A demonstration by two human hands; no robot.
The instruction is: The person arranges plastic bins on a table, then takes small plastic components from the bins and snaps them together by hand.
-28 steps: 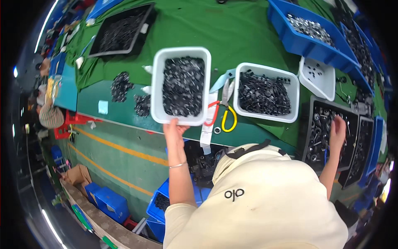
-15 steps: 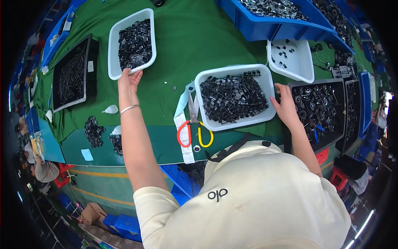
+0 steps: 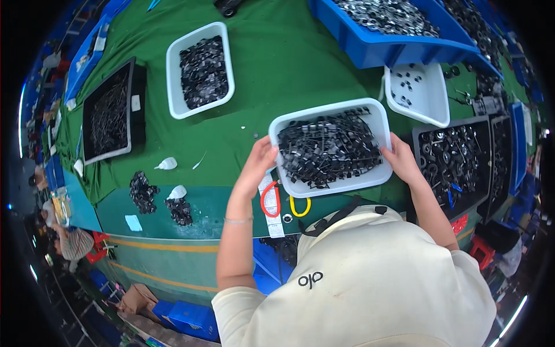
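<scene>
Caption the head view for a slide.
Left hand and right hand hold opposite sides of a white bin of black parts.

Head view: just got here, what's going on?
A person has both hands on a white tub of small black parts, left hand on its left rim and right hand on its right. Whether it is lifted is hard to tell. Scissors show only their red and yellow handles at its near side. Another filled white tub sits untouched on the green cloth, farther left.
</scene>
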